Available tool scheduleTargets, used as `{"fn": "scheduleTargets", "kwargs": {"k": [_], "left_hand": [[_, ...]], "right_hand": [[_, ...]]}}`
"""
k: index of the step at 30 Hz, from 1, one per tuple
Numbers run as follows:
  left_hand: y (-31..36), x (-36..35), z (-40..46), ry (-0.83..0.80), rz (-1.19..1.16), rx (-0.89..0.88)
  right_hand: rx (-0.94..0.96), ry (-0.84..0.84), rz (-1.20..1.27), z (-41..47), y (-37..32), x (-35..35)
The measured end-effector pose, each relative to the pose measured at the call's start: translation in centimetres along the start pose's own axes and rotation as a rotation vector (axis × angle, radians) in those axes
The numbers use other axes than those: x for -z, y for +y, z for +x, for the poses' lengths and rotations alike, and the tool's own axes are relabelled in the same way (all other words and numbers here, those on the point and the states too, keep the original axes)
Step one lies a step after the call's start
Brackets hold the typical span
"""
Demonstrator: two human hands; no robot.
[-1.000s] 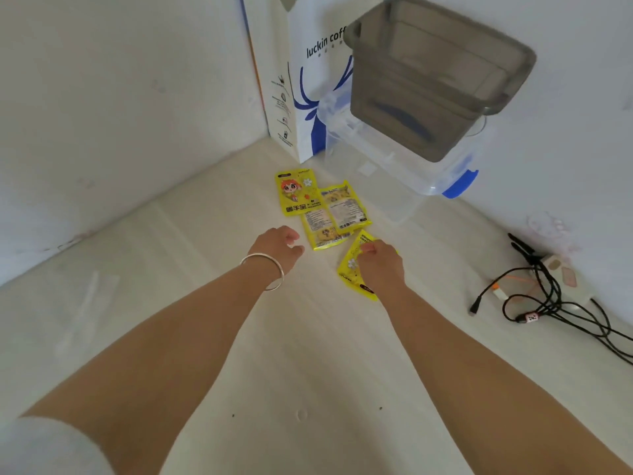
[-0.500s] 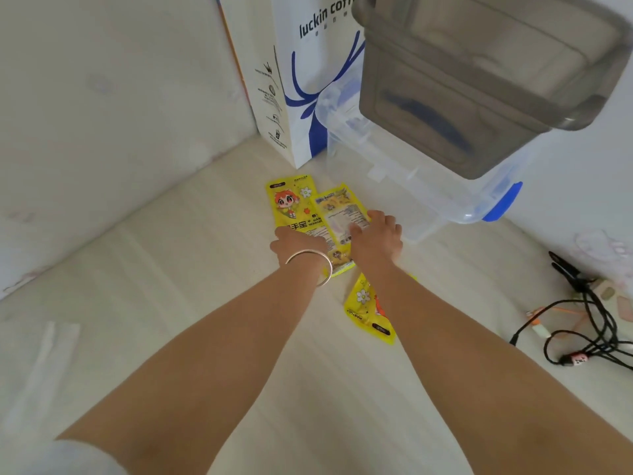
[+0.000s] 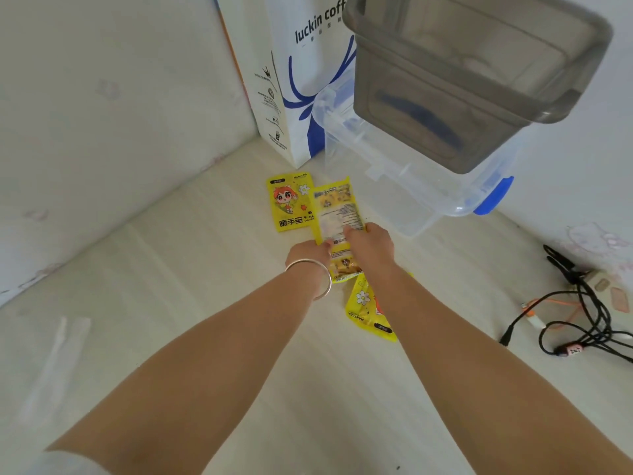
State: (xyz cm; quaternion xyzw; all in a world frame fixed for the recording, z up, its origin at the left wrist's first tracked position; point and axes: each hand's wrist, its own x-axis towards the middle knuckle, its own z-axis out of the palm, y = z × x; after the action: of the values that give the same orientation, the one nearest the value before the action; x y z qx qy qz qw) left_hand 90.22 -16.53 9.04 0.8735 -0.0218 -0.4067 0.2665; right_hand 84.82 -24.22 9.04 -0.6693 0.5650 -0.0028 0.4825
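Note:
Several yellow snack packets lie on the pale floor. One with a cartoon figure (image 3: 289, 202) lies flat at the far left. A packet with its printed back up (image 3: 337, 209) overlaps another packet (image 3: 344, 267) beneath it. My right hand (image 3: 371, 245) pinches the near end of the back-up packet, thumb on top. My left hand (image 3: 306, 257), wearing a silver bracelet, curls its fingers onto the left edge of the same packet. One more packet (image 3: 368, 311) lies beside my right forearm, untouched.
A clear storage box (image 3: 411, 190) with a blue latch stands just beyond the packets, with a grey bin (image 3: 462, 84) stacked on it. A white and blue paper bag (image 3: 301, 84) fills the corner. Cables and a power strip (image 3: 582, 303) lie right. A clear wrapper (image 3: 58, 354) lies left.
Both hands moved forward from the near packet to the overlapping middle packets. My right hand let go of the near packet and took hold of the back-up one; my left hand closed in beside it.

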Motion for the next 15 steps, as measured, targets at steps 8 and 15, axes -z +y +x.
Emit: {"fn": "scheduleTargets", "kwargs": {"k": [8,15], "left_hand": [[-0.9,2.2,0.3,0.287,-0.158,-0.042],[-0.5,4.2,3.2,0.465,-0.255,-0.100]], "right_hand": [[-0.097,0.214,0.099,-2.6,4.5,0.5],[-0.142,0.354,-0.265,-4.9,8.5,-0.4]]}}
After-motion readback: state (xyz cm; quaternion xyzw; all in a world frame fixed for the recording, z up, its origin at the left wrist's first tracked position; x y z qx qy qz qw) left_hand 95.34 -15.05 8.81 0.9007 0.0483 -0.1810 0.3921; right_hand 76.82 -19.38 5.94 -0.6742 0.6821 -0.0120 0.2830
